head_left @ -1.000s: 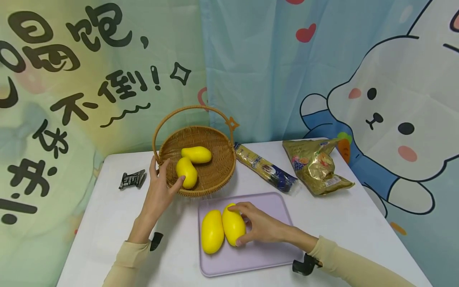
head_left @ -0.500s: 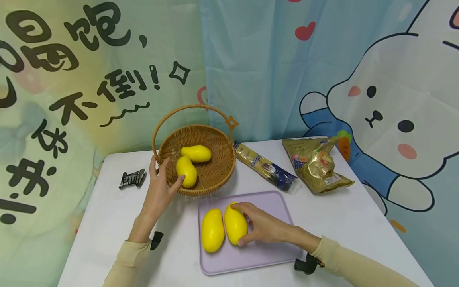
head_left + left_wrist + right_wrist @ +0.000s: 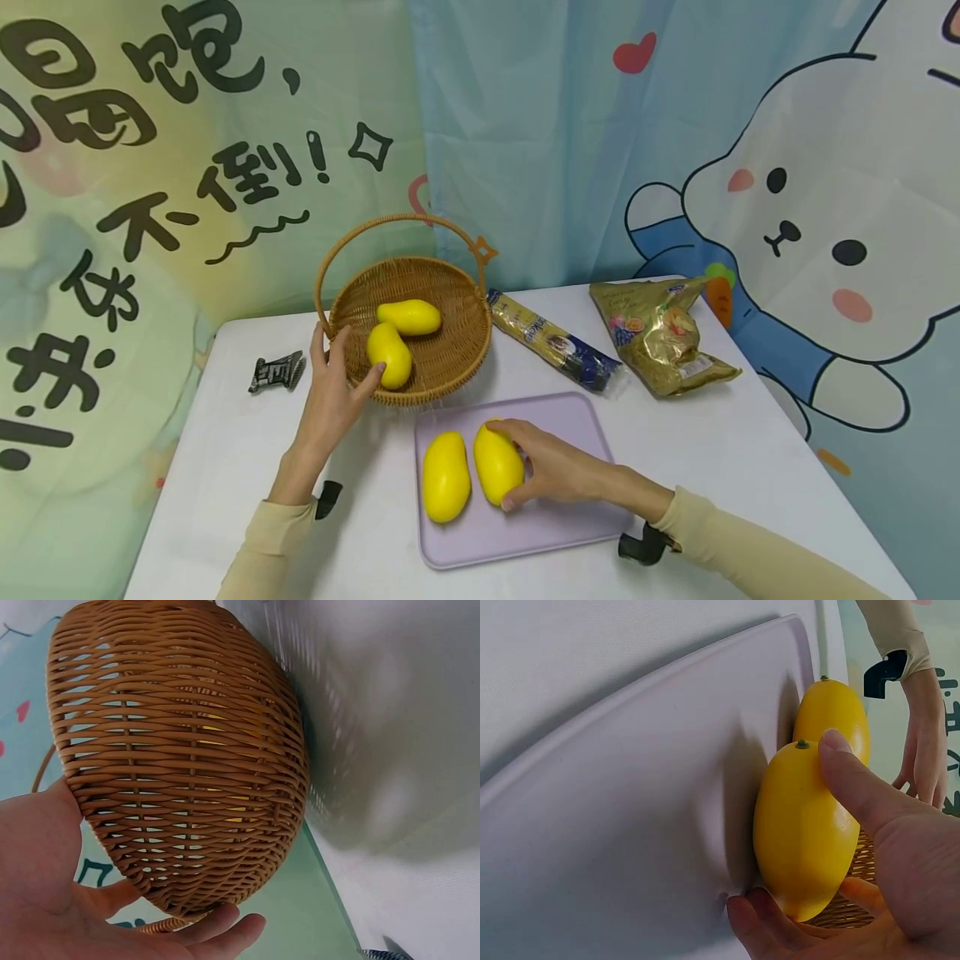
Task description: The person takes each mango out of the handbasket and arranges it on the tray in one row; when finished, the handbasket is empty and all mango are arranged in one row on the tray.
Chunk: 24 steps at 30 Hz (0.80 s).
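Observation:
My left hand (image 3: pixel 332 398) grips the left rim of a wicker basket (image 3: pixel 457 350), its thumb over the edge. Two yellow mangoes lie in the basket, an upper mango (image 3: pixel 409 317) and a lower mango (image 3: pixel 389 357). The woven side of the basket (image 3: pixel 187 757) fills much of the left wrist view. On a lilac tray (image 3: pixel 555 533), my right hand (image 3: pixel 558 462) pinches a mango (image 3: pixel 497 465) between thumb and fingers at its two ends. Another mango (image 3: pixel 446 477) lies to its left, a narrow gap apart. The held mango (image 3: pixel 802 825) partly covers its neighbour (image 3: pixel 832 712) in the right wrist view.
A small black wrapped packet (image 3: pixel 276 372) lies left of the basket. Behind the tray are a long gold-and-blue packet (image 3: pixel 555 342) and a crumpled gold bag (image 3: pixel 663 333). The basket's tall handle (image 3: pixel 401 218) arches up in front of a printed curtain (image 3: pixel 517 150).
My right hand and its mango have shifted slightly right, opening a gap from the mango beside it. The left hand keeps its hold on the basket. The head view has tilted a little.

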Each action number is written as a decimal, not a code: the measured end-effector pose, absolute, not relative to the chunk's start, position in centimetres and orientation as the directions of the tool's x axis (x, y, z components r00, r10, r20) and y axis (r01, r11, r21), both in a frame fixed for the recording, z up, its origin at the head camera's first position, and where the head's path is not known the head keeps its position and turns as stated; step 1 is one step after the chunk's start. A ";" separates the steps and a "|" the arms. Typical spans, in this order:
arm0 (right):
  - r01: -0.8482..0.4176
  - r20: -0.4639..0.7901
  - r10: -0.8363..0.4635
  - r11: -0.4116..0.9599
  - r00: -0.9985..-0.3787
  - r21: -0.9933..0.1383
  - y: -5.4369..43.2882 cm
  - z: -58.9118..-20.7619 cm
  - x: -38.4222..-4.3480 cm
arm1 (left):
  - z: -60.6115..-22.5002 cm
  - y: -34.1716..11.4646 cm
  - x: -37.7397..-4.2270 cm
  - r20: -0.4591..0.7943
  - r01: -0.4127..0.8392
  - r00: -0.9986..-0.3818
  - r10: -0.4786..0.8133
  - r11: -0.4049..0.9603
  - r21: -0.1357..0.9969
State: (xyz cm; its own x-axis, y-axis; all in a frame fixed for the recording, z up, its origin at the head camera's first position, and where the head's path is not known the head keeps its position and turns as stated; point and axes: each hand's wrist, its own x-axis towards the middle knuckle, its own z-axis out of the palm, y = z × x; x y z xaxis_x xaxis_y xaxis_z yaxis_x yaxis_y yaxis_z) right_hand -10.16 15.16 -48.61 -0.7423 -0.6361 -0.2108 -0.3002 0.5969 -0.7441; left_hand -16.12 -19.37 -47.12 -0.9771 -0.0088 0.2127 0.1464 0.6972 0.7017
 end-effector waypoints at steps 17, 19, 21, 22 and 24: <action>-0.252 -0.225 -0.543 0.666 -0.809 -0.703 16.3 -46.8 -11.0 | -47.2 -19.2 -16.3 0.211 0.145 -0.977 -0.012 0.691 0.709; -0.256 -0.210 -0.527 0.675 -0.824 -0.692 16.6 -46.0 -11.6 | -47.2 -19.3 -16.3 0.211 0.144 -0.977 -0.013 0.690 0.710; -0.270 -0.186 -0.516 0.683 -0.836 -0.679 16.8 -44.9 -12.2 | -47.1 -19.3 -16.2 0.212 0.146 -0.977 -0.013 0.687 0.712; -0.279 -0.173 -0.513 0.684 -0.841 -0.674 16.9 -44.3 -12.4 | -47.1 -19.3 -16.2 0.214 0.147 -0.977 -0.012 0.686 0.712; -0.302 -0.144 -0.515 0.683 -0.845 -0.665 17.0 -43.1 -13.1 | -47.1 -19.3 -16.2 0.210 0.146 -0.978 -0.012 0.684 0.715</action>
